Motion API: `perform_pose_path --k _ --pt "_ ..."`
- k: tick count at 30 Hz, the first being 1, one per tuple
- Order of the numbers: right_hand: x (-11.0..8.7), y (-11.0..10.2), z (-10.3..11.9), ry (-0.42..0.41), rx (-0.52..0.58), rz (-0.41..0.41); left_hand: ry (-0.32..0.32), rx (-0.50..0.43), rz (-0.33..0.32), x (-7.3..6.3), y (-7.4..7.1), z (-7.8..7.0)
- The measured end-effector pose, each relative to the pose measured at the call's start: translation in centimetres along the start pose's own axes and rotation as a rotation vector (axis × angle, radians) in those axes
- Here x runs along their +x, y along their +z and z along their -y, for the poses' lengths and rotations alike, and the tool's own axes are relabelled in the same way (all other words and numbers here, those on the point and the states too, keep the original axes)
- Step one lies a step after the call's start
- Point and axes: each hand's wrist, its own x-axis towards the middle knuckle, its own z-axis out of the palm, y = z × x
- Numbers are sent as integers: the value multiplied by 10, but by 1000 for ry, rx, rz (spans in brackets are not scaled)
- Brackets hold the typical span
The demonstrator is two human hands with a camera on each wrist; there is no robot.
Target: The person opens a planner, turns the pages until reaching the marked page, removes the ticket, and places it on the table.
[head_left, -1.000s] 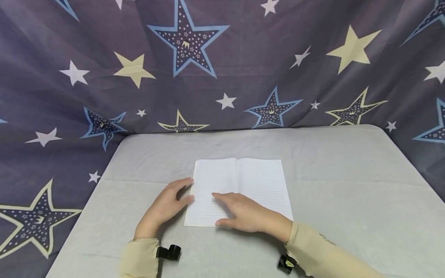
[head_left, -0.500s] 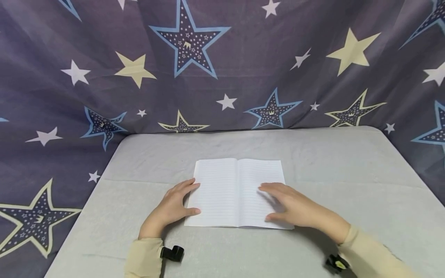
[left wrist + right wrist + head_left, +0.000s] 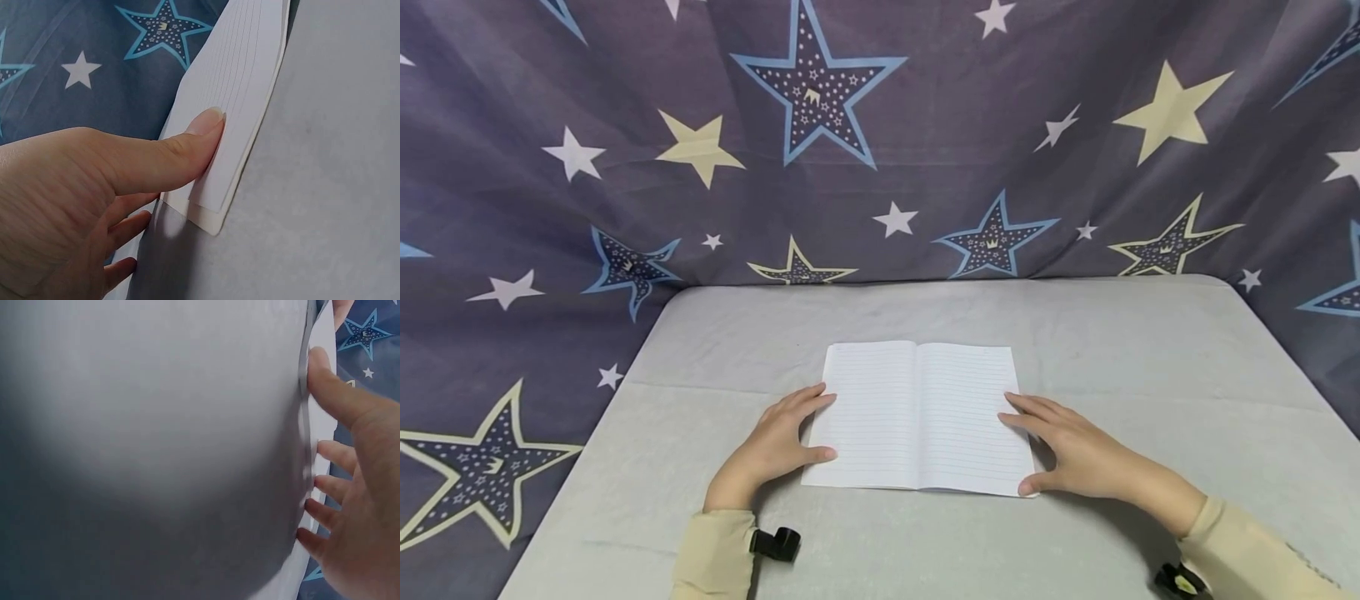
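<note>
An open lined notebook (image 3: 880, 417) lies flat on the table, its blank white pages split by the centre fold. At its left edge is my left hand (image 3: 772, 446), fingers spread. In the left wrist view the thumb (image 3: 200, 128) rests on the page near the lower corner, the other fingers lying outside the edge. My right hand (image 3: 1075, 457) is at the opposite edge, two fingertips over the right page and the thumb by the lower right corner. The right wrist view shows its fingers loosely spread along the notebook's side (image 3: 322, 419).
The notebook lies on a pale grey cloth-covered table (image 3: 925, 550). Behind and to both sides hangs a dark curtain (image 3: 925, 100) printed with stars. Black wrist cameras sit at both sleeves, the left camera (image 3: 777, 543) near the table's front.
My right hand has slid rightward from over the left page to the notebook's right edge. My left hand has shifted slightly right, bringing its thumb onto the left page.
</note>
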Motion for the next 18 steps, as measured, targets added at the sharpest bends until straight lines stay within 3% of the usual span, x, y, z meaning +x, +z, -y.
perform_pose_path --k 9,18 --pt "4 1 8 -11 -95 -78 0 5 -3 1 0 2" --pt "11 2 17 133 -19 -228 -5 1 9 0 0 1"
